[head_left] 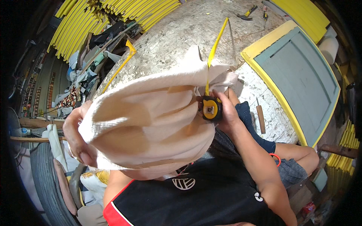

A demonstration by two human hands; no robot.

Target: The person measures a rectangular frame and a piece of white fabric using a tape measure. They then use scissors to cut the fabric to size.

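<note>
Nearest, a large pale cream cloth [151, 130] of soft fabric hangs in deep folds before the wearer's black shirt with red-and-white trim [211, 199]. At its left edge the left hand [76, 133] is partly closed, fingers curled round the border. At its right edge the right hand [228, 113] is closed about a round-faced black-and-yellow tape measure [210, 108]; whether these fingers also grip cloth cannot be told. The narrow yellow metal blade [213, 52] runs out of the case, crosses the cloth's far edge and twists beyond it. The step in hand appears to be handling cloth and tape together; sound measuring from here would call for an edge drawn straight and the blade laid flat. Farther out, on the scuffed whitish work surface [166, 49], lie a thin-tipped tool with a brown wooden handle [260, 119] and a grey-green rectangular panel with yellow border [298, 71]. Farthest, a black-and-yellow hammer [247, 14] lies near stacked long yellow strips [81, 28], well to its left.
</note>
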